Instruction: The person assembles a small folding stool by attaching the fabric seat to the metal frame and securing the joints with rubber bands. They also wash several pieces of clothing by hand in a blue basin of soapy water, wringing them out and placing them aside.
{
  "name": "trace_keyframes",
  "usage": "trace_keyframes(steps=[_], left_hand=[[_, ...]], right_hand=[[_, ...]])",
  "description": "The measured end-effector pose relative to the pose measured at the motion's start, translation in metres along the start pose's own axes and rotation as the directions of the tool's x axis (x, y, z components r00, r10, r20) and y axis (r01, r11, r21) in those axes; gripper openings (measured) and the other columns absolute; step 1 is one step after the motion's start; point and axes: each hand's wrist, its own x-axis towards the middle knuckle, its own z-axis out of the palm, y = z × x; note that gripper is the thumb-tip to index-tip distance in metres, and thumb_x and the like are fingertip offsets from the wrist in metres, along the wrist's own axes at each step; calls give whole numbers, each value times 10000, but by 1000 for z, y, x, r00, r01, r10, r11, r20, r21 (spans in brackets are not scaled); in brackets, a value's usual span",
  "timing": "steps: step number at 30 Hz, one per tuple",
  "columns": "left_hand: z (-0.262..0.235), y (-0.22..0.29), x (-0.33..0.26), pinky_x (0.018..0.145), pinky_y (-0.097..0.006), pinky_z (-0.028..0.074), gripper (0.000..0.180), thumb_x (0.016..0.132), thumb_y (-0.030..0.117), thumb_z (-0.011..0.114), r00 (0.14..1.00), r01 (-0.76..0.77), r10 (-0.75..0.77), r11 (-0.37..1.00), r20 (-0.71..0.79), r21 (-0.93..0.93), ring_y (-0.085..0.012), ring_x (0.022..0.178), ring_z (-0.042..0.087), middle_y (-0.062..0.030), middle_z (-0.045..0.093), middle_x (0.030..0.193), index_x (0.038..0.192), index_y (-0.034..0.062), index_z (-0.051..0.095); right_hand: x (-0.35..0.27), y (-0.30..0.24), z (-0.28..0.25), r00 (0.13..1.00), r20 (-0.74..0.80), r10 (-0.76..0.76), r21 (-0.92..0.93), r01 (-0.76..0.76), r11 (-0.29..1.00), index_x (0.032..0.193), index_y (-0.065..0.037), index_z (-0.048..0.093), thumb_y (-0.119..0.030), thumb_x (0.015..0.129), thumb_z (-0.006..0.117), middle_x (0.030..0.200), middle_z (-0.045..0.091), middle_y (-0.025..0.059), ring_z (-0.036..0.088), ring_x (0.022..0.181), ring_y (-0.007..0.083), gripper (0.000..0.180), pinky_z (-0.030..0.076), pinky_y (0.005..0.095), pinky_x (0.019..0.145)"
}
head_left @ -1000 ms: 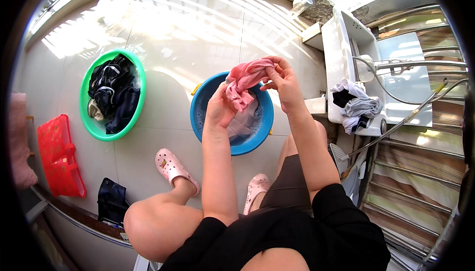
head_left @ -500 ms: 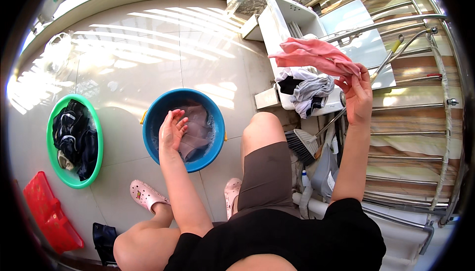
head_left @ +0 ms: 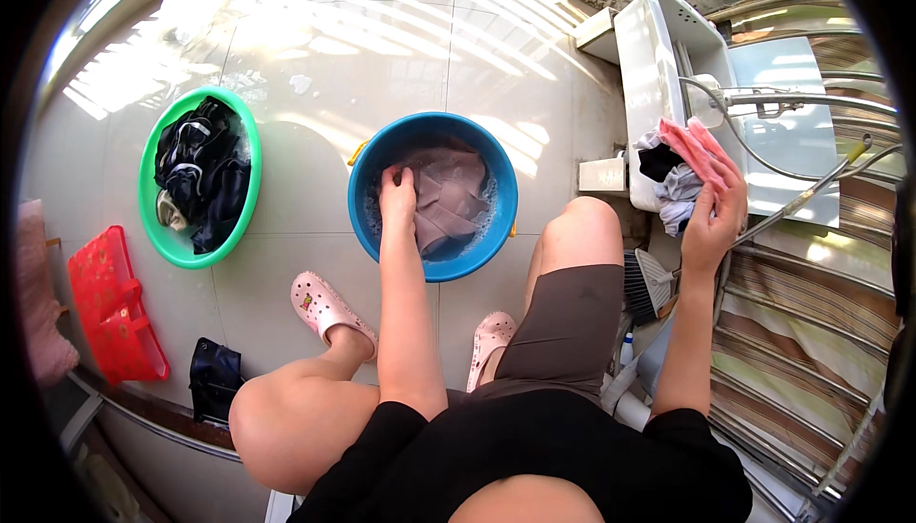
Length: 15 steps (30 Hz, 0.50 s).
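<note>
My left hand point(head_left: 397, 200) reaches into a blue basin point(head_left: 364, 227) of sudsy water. Its fingers are bent and closed at the left edge of a soaked mauve-grey cloth point(head_left: 447, 200); the fingertips are partly hidden. Out to the right, my right hand point(head_left: 718, 218) grips the near end of a pink cloth point(head_left: 704, 153), its fingers pressed together. The pink cloth lies over the edge of a white sink point(head_left: 651, 74), against a bundle of grey, white and black clothes point(head_left: 676, 187) hanging there.
A green oval basin point(head_left: 250, 200) with dark wet clothes stands at the left. Near it are a red bag point(head_left: 116, 308) and a dark blue pouch point(head_left: 216, 378). A broom point(head_left: 645, 284), a metal rack point(head_left: 811, 327) and a hose point(head_left: 730, 127) crowd the right side.
The view has swung to the left. My left hand has turned over and lowered its fingers into the blue basin. My right hand has brought the raised pink cloth down onto the sink's edge.
</note>
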Motion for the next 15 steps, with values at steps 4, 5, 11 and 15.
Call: trace_keyframes(steps=[4,5,11,15], left_hand=[[19,-21,-11,1069,-413,378,564,996,308,507,973,177,-142,964,180,-200,-306,1289,473,-169,457,1439,1474,58,345],[28,-20,-17,1059,-418,396,530,1010,306,458,945,301,-232,891,229,-340,-319,1284,481,-170,464,1435,1465,50,364],[11,-17,-16,990,-443,468,434,1039,306,319,885,371,-443,481,145,-794,-296,1166,565,-147,564,1318,1335,42,497],[25,8,-40,964,-432,485,401,1023,293,362,878,367,-444,384,179,-847,-280,1126,591,-120,597,1285,1296,60,541]], right_hand=[[-47,-76,128,639,763,-97,398,-347,849,1193,-74,612,-55,909,599,1311,527,120,594,1128,268,285,485,365,969],[-69,-73,161,586,790,-183,311,-125,942,1321,-110,537,-162,901,649,1434,434,150,544,1211,354,438,445,413,1037],[-109,-144,278,244,963,114,-111,-23,994,1483,-81,330,-444,768,728,1501,267,326,430,1307,468,896,418,419,1060],[-142,-89,348,348,935,71,-62,-38,997,1280,-38,570,-298,783,680,1334,498,305,568,1192,369,571,474,405,985]])
